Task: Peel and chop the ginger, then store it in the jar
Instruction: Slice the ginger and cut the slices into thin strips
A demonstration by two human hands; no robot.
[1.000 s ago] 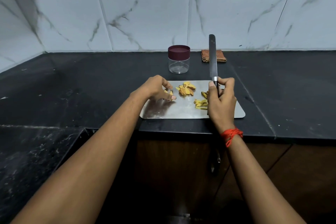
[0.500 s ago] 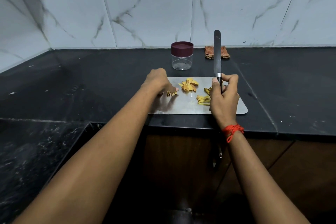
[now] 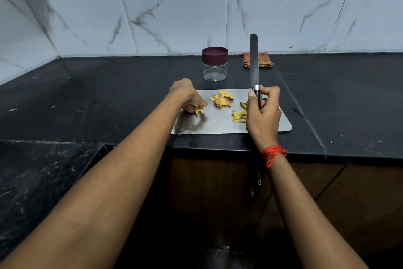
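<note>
The left hand (image 3: 185,95) pinches yellow ginger slivers (image 3: 198,110) on the flat steel board (image 3: 218,125); to their right, the right hand (image 3: 265,116) grips a long black-handled knife (image 3: 254,61), blade pointing away.

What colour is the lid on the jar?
Dark maroon. The lid closes the clear jar behind the cutting board, best seen in the head view.

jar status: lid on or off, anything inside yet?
Shut and empty: the maroon lid sits on the upright jar, and its clear body shows nothing inside; the ginger lies on the board.
</note>
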